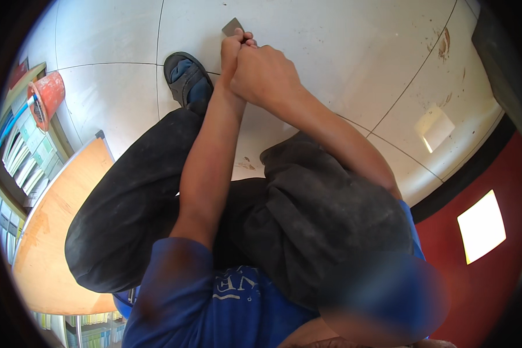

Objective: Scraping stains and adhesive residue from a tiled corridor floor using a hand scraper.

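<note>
Both my hands are clasped together on a small scraper whose grey metal blade [232, 26] sticks out beyond my fingers and rests on the white floor tile [330, 35]. My left hand [233, 51] wraps the handle, reaching up from the lower left. My right hand [265, 76] is closed over and beside it, its forearm coming in from the right. The handle itself is hidden inside the fists. I am squatting, with my knees in dark trousers [307, 214] under my arms.
My foot in a grey sandal [185, 75] stands just left of the hands. An orange bucket [46, 93] and a wooden table [58, 232] are at the left, by bookshelves. Brown stains [443, 43] mark the tiles at upper right; a red surface [475, 278] lies at the right.
</note>
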{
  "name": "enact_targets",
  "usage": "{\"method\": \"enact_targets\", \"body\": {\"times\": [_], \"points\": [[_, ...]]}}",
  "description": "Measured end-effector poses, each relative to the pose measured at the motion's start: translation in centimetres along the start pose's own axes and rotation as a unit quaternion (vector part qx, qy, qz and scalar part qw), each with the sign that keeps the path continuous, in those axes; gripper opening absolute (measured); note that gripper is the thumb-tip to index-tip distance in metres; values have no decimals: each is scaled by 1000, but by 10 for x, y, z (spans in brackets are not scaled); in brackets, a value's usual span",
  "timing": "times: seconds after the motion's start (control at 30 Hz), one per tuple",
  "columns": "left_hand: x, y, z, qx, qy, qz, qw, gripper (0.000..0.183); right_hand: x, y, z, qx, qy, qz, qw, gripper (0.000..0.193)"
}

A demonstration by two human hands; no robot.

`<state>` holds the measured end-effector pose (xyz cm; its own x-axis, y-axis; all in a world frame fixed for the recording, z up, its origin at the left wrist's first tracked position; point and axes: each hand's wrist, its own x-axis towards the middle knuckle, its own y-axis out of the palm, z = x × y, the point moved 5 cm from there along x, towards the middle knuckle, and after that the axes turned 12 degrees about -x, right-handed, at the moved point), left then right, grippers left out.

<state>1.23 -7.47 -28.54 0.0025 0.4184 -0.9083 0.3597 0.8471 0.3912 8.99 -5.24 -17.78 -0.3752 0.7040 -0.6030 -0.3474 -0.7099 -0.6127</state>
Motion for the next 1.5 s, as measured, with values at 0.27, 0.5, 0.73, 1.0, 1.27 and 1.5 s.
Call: {"method": "enact_targets", "body": {"times": [0.27,0.5,0.73,1.0,1.27,1.5], "points": [[4,-13,22,68,-17,24,997,24,-18,16,-14,-41,29,59,997,25],[15,-28,40,173,45,-22,984,26,-16,14,-16,-47,-11,21,999,26],[5,-22,26,105,-18,-20,994,22,-19,13,-5,-83,-45,-7,996,26],[19,15,-26,104,9,44,994,18,29,1,17,-67,-31,-82,994,27],[26,24,-34,67,30,40,996,21,51,-16,38,-63,15,-30,997,27],[29,29,-31,29,30,36,998,24,52,-20,34,-86,28,-21,996,26]]}}
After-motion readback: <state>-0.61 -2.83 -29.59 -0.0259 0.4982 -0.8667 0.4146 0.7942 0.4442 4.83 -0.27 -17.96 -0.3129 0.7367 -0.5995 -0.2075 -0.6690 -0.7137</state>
